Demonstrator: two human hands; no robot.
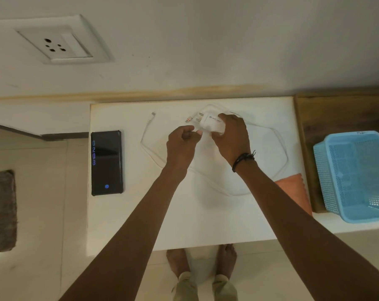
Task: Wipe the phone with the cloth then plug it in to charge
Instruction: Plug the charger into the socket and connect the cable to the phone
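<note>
A black phone (106,162) lies face up at the left edge of the white table (206,218), its screen lit with blue digits. My right hand (231,135) grips a white charger adapter (211,124) above the table's far middle, prongs pointing left. My left hand (181,142) is closed right beside the adapter, pinching at its near end where the white cable (148,153) meets it. The cable loops over the table, its free plug (152,115) lying to the left. An orange cloth (293,190) lies at the table's right edge, partly hidden by my right forearm.
A white wall socket (56,45) with a switch sits on the wall at the upper left. A blue plastic basket (356,174) stands to the right of the table on a wooden ledge. A grey mat (1,210) lies on the floor at left. My bare feet show below the table.
</note>
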